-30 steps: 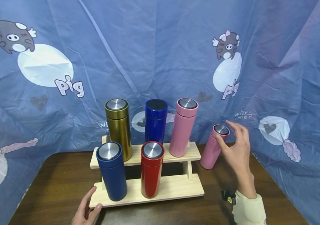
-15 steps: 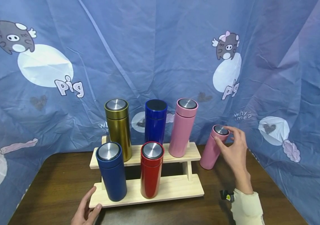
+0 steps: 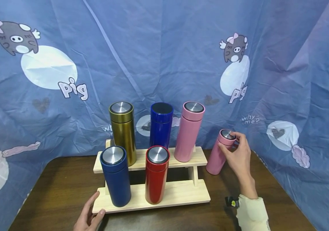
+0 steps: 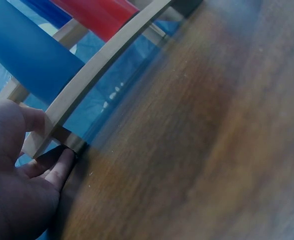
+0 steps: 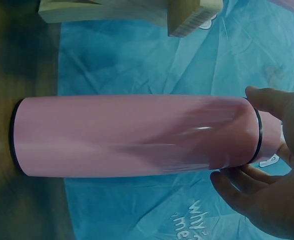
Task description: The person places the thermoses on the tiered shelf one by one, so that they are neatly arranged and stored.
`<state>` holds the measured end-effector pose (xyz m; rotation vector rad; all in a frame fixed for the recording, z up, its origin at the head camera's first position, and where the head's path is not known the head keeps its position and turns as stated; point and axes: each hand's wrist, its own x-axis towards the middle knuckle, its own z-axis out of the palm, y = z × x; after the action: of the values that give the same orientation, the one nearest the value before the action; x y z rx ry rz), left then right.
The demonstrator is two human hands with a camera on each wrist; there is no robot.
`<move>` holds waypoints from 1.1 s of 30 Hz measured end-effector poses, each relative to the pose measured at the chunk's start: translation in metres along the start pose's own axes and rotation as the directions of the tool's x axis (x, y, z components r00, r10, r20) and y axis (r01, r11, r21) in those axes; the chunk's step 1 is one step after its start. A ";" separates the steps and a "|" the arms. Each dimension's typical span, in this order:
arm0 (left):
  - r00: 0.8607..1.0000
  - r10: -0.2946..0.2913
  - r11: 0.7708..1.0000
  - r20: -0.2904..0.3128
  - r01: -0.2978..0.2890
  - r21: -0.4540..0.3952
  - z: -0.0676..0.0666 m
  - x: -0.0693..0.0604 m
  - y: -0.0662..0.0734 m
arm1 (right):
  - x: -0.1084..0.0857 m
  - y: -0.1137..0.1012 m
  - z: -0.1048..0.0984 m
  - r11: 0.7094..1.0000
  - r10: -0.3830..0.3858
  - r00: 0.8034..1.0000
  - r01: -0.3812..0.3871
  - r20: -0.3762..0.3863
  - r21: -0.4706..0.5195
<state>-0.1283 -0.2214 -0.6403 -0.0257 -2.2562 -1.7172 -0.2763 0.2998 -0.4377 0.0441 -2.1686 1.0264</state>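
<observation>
At the right of the head view, my right hand [image 3: 240,158] grips the top of a pink thermos bottle [image 3: 216,159] that stands on the table. In the right wrist view, thumb and fingers lie on either side of the pink thermos bottle [image 5: 136,136] near its lid. My left hand [image 3: 88,217] holds the front left corner of a two-tier wooden stand [image 3: 183,194]. The left wrist view has the thumb above the stand's board [image 4: 94,72] and fingers beneath it.
On the lower tier stand a dark blue bottle [image 3: 117,186] and a red bottle [image 3: 154,187]. The upper tier bears a gold bottle [image 3: 124,134], a glossy blue bottle [image 3: 160,134] and another pink bottle [image 3: 188,138]. A blue printed cloth [image 3: 141,48] hangs behind the table [image 3: 54,192].
My right hand has moved in from the right of the pink thermos bottle and its fingers have closed round the top. My left hand has kept its hold on the stand.
</observation>
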 end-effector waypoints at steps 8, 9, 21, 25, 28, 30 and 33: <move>1.000 0.024 0.999 -0.006 -0.024 -0.021 0.001 -0.001 0.003 | -0.001 0.003 0.002 1.000 0.003 1.000 -0.002 0.008 -0.019; 1.000 0.027 0.999 -0.008 -0.027 -0.025 0.002 -0.001 0.003 | -0.001 0.003 0.002 1.000 -0.001 1.000 0.001 0.005 -0.021; 1.000 0.001 1.000 -0.003 -0.001 -0.025 0.001 -0.001 0.001 | 0.002 0.008 -0.007 0.998 -0.045 0.998 0.042 -0.052 -0.049; 1.000 0.002 1.000 -0.009 -0.002 -0.012 0.002 -0.001 0.005 | 0.003 0.006 -0.011 0.998 -0.051 0.996 0.048 -0.071 -0.041; 0.999 -0.032 0.999 -0.022 0.032 0.007 0.003 -0.002 0.015 | 0.003 -0.001 -0.016 0.998 -0.057 0.994 0.055 -0.094 -0.017; 0.999 -0.047 0.998 -0.024 0.048 0.028 0.003 -0.003 0.027 | 0.003 -0.006 -0.019 0.998 -0.065 0.992 0.066 -0.110 0.002; 0.996 -0.085 0.995 -0.018 0.086 0.052 0.003 -0.005 0.045 | 0.004 -0.016 -0.024 0.995 -0.086 0.987 0.091 -0.133 0.031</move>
<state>-0.1158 -0.2049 -0.5998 0.0964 -2.3213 -1.6928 -0.2592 0.3065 -0.4145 0.0868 -2.0104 0.9909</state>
